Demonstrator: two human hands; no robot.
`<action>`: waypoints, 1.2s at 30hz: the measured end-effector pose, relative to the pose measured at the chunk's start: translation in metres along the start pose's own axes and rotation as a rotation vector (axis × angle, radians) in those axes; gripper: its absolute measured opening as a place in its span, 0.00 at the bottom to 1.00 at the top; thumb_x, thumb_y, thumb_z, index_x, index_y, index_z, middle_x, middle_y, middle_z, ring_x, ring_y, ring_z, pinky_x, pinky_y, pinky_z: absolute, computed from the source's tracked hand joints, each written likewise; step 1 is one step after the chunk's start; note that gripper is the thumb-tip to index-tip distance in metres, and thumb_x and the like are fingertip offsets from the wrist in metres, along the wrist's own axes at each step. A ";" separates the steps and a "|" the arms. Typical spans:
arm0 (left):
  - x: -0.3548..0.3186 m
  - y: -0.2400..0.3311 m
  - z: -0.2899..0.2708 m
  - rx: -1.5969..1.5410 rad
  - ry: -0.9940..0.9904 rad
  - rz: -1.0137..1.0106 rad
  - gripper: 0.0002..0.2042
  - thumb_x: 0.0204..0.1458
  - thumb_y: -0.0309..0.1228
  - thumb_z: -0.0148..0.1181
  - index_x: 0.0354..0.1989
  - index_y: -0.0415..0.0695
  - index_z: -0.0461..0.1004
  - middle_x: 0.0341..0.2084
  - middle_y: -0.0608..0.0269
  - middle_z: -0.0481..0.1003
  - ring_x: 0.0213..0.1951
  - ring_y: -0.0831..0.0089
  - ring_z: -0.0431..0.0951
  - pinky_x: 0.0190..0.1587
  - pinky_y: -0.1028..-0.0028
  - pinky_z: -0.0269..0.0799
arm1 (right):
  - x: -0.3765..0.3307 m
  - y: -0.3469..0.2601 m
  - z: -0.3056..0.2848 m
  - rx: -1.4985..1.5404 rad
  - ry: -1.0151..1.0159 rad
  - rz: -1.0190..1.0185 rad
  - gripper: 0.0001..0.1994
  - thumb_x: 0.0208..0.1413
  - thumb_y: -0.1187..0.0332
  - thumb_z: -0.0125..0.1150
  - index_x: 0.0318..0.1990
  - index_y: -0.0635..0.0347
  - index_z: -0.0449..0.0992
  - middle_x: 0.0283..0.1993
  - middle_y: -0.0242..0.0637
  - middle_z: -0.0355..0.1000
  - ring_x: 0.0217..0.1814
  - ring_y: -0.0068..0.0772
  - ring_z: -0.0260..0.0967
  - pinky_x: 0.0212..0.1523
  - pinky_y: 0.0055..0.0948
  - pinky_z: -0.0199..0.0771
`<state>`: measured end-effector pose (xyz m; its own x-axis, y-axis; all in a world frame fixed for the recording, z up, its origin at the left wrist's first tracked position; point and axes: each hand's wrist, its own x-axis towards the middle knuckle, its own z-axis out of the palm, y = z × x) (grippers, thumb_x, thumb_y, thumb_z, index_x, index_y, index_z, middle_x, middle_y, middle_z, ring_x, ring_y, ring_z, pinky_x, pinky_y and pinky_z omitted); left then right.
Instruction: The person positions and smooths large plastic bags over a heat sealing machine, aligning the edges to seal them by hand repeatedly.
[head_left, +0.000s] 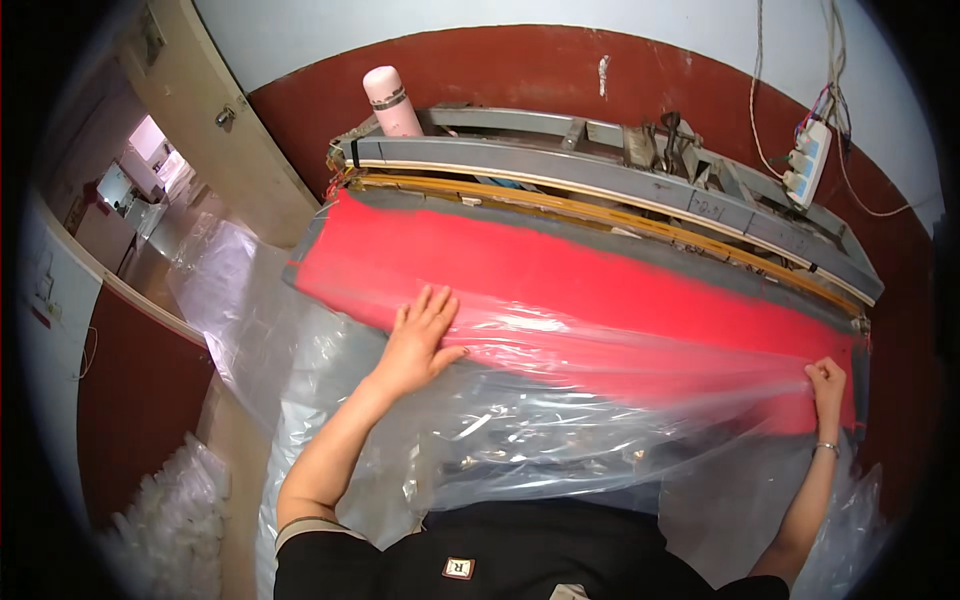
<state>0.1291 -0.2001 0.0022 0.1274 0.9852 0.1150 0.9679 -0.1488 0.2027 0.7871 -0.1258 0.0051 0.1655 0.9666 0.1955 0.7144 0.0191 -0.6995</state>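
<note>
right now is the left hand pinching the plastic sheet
No, the left hand lies flat, fingers spread, on the clear plastic sheet.

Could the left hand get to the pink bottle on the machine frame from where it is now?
Probably yes: the left hand lies flat on the plastic film, and only the red pad lies between it and the pink bottle.

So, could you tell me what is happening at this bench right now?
A person is spreading a clear plastic film sheet over a long red padded work surface. The left hand lies flat, fingers spread, pressing the film down. The right hand has a closed grip on the film's far edge, pulling it taut. Behind the red surface runs a grey metal machine bar, with a pink insulated bottle standing at its left end.
</note>
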 end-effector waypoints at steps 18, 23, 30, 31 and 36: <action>0.029 0.023 0.009 -0.245 0.386 0.040 0.16 0.40 0.26 0.60 0.39 0.37 0.70 0.36 0.54 0.72 0.40 0.60 0.70 0.42 0.68 0.65 | 0.002 0.089 -0.033 0.053 0.293 -0.063 0.08 0.48 0.73 0.59 0.21 0.59 0.66 0.19 0.18 0.51 0.22 0.11 0.45 0.21 0.14 0.45; 0.047 0.018 0.002 -0.266 0.462 -0.106 0.14 0.38 0.26 0.61 0.35 0.40 0.70 0.28 0.57 0.69 0.35 0.59 0.69 0.37 0.67 0.66 | -0.011 0.088 -0.037 0.165 0.440 -0.099 0.08 0.50 0.72 0.57 0.23 0.60 0.66 0.21 0.18 0.53 0.23 0.10 0.47 0.22 0.13 0.46; 0.061 0.002 -0.006 0.019 0.396 -0.018 0.06 0.42 0.29 0.58 0.26 0.42 0.69 0.23 0.60 0.69 0.31 0.64 0.68 0.33 0.71 0.64 | 0.005 0.077 -0.026 0.217 0.304 -0.009 0.06 0.53 0.68 0.54 0.29 0.59 0.68 0.23 0.21 0.56 0.24 0.11 0.50 0.25 0.12 0.50; 0.070 0.005 -0.010 -0.214 0.519 -0.127 0.05 0.45 0.29 0.55 0.26 0.41 0.68 0.23 0.60 0.69 0.29 0.64 0.68 0.30 0.71 0.63 | 0.011 0.073 -0.019 0.322 0.383 0.110 0.06 0.54 0.66 0.53 0.31 0.59 0.69 0.23 0.21 0.57 0.24 0.11 0.50 0.24 0.13 0.51; 0.129 0.031 -0.083 -0.797 1.044 0.097 0.07 0.55 0.30 0.45 0.26 0.42 0.63 0.17 0.73 0.60 0.19 0.83 0.59 0.21 0.81 0.57 | 0.052 0.044 -0.021 0.644 0.594 0.118 0.10 0.55 0.63 0.52 0.35 0.60 0.71 0.26 0.24 0.64 0.27 0.13 0.58 0.27 0.15 0.58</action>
<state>0.1573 -0.0850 0.1038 -0.3854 0.4921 0.7805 0.5257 -0.5781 0.6241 0.8418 -0.0799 -0.0010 0.6681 0.6821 0.2971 0.1780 0.2412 -0.9540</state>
